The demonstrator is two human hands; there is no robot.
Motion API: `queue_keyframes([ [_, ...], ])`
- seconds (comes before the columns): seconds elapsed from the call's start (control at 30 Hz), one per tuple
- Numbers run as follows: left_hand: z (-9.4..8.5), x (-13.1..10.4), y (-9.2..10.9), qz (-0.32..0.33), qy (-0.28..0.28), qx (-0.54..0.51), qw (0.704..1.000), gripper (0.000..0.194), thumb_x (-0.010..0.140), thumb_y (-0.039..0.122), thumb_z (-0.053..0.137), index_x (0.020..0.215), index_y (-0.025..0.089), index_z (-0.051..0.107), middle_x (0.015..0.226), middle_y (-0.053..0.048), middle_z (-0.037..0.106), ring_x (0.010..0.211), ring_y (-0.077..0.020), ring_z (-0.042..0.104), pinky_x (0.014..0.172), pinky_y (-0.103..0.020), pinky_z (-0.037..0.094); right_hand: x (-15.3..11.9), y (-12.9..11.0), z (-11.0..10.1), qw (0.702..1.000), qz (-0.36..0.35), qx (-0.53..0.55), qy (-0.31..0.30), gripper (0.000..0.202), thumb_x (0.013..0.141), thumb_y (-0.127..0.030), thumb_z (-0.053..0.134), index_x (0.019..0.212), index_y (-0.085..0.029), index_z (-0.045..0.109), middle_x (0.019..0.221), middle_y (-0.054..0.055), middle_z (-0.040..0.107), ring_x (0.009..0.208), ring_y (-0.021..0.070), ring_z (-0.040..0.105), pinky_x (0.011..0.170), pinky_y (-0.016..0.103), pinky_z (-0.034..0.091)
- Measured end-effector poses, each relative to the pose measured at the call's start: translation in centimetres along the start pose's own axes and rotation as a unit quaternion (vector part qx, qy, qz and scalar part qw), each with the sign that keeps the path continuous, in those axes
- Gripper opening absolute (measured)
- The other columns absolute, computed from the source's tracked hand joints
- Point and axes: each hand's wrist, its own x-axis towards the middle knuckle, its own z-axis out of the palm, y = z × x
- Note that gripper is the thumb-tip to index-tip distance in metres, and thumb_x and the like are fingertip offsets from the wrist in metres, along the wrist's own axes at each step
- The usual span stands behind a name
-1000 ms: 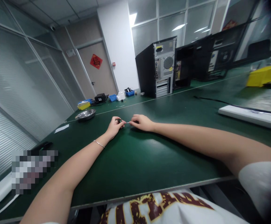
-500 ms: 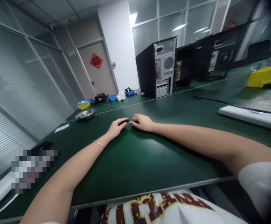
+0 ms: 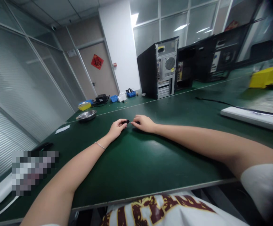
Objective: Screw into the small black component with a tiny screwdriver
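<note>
At the centre of the frame, above the green tabletop point(image 3: 150, 171), a small black part point(image 3: 126, 121) is gripped by the left hand point(image 3: 116, 129); a thin silvery piece point(image 3: 130, 122) seems pinched by the right hand point(image 3: 145, 123). Since a second ago the part has been turned (its greenish face is hidden now), so another side is probably being worked.
</note>
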Motion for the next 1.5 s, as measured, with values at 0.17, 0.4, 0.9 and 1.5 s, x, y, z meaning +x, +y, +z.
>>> queue_keyframes([
  [0.17, 0.1, -0.14, 0.18, 0.0, -0.009, 0.001, 1.0, 0.031, 0.074, 0.025, 0.075, 0.102, 0.013, 0.069, 0.097, -0.007, 0.072, 0.08, -0.016, 0.065, 0.085, -0.035, 0.053, 0.01, -0.01, 0.02, 1.0, -0.004, -0.005, -0.001, 0.029, 0.097, -0.036, 0.051, 0.085, -0.018, 0.071, 0.092, 0.005, 0.064, 0.077, 0.0144, 0.055, 0.062, 0.024, 0.031],
  [0.4, 0.07, -0.23, 0.22, -0.009, -0.016, 0.009, 1.0, 0.032, 0.074, 0.025, 0.076, 0.102, 0.013, 0.069, 0.089, -0.006, 0.072, 0.074, -0.0149, 0.065, 0.077, -0.032, 0.052, -0.04, -0.01, -0.01, 1.0, -0.012, -0.009, -0.007, 0.031, 0.097, -0.037, 0.05, 0.084, -0.018, 0.07, 0.091, 0.005, 0.063, 0.077, 0.0145, 0.055, 0.062, 0.025, 0.031],
  [0.9, 0.2, -0.36, 0.41, -0.013, -0.021, 0.017, 1.0, 0.036, 0.072, 0.03, 0.079, 0.102, 0.012, 0.069, 0.088, -0.006, 0.071, 0.071, -0.0137, 0.063, 0.071, -0.03, 0.049, 0.0, 0.07, 0.06, 1.0, -0.019, -0.007, -0.007, 0.03, 0.097, -0.036, 0.05, 0.085, -0.018, 0.071, 0.091, 0.005, 0.063, 0.078, 0.015, 0.055, 0.063, 0.025, 0.032],
  [1.5, 0.0, -0.38, 0.34, -0.014, -0.02, 0.032, 0.999, 0.038, 0.071, 0.033, 0.079, 0.103, 0.013, 0.073, 0.084, -0.006, 0.073, 0.066, -0.0137, 0.061, 0.067, -0.029, 0.049, -0.08, 0.07, 0.01, 1.0, -0.023, 0.004, -0.006, 0.028, 0.096, -0.035, 0.052, 0.088, -0.018, 0.072, 0.092, 0.005, 0.065, 0.08, 0.0152, 0.058, 0.064, 0.024, 0.034],
])
